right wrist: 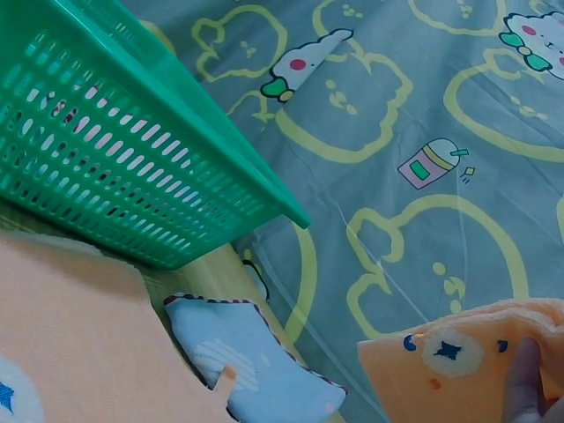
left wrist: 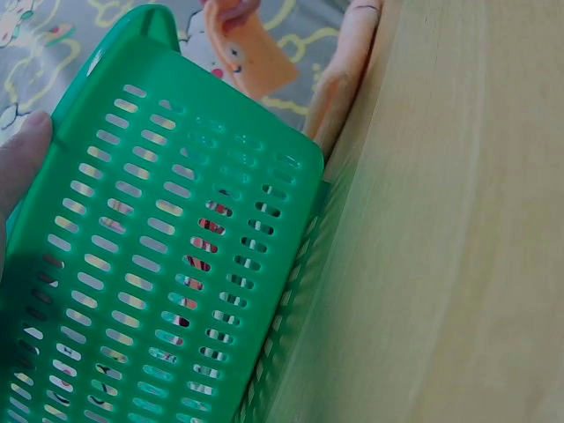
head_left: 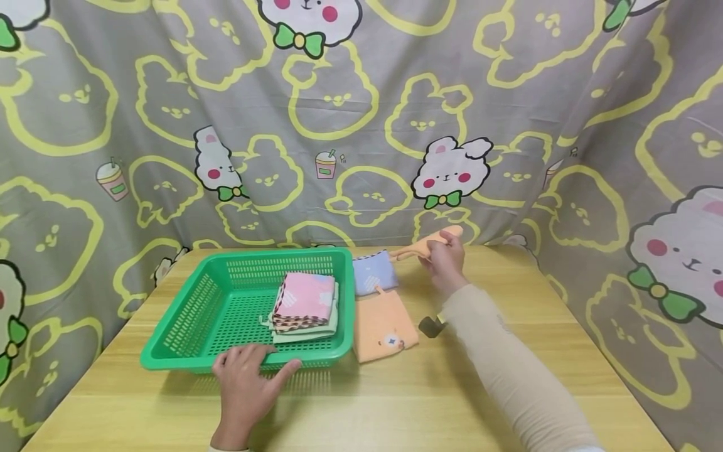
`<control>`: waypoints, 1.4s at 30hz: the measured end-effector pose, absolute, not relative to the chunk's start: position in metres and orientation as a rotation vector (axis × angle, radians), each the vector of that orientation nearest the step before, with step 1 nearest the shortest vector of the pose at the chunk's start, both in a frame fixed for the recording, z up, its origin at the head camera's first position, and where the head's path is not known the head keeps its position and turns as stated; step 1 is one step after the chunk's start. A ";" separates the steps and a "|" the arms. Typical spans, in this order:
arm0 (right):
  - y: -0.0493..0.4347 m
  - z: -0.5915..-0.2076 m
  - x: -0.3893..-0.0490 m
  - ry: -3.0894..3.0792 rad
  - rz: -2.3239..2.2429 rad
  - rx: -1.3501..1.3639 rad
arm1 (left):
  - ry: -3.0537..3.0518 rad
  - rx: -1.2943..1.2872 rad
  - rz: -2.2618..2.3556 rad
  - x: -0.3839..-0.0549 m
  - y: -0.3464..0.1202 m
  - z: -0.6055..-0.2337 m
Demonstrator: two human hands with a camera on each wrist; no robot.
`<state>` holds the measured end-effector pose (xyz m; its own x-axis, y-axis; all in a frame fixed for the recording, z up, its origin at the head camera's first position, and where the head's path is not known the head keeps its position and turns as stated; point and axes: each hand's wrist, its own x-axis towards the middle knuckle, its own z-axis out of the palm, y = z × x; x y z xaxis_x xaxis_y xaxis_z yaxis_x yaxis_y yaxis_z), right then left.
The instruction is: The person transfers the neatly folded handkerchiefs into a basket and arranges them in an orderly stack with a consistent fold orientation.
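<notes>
A green plastic basket (head_left: 177, 326) stands on the table's left side. My left hand (head_left: 245, 383) grips its front rim, fingers over the edge and thumb outside. Inside, at the right, a pink folded cloth (head_left: 305, 296) with checked edging lies on a pale green one (head_left: 307, 336). My right hand (head_left: 448, 260) pinches an orange folded towel (right wrist: 441, 374) with an animal face, held up near the back of the table. Between basket and right arm lie a second orange towel (head_left: 384, 320), with a hanging loop, and a blue cloth (head_left: 374, 273) behind it.
A small dark object (head_left: 432, 326) lies on the wooden table (head_left: 407, 402) beside my right forearm, partly hidden by it. A grey curtain (head_left: 350, 125) with rabbit prints hangs close behind the table and along its sides.
</notes>
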<state>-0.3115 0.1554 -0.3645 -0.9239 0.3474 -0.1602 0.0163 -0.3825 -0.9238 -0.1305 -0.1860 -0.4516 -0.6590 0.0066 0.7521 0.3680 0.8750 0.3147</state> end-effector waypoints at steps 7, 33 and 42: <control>0.152 -0.358 -0.308 -1.604 2.421 -0.467 | -2.241 -0.264 -0.577 -0.130 -0.185 -0.451; 0.143 -0.348 -0.305 -1.557 2.467 -0.421 | -2.239 -0.258 -0.580 -0.130 -0.185 -0.452; 0.136 -0.344 -0.301 -1.563 2.471 -0.397 | -2.235 -0.257 -0.583 -0.130 -0.186 -0.452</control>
<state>-0.3008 0.1360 -0.3441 -0.9459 0.3004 -0.1223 -0.0181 -0.4255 -0.9048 -0.1295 -0.1863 -0.4521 -0.6633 -0.0037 0.7484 0.3625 0.8732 0.3256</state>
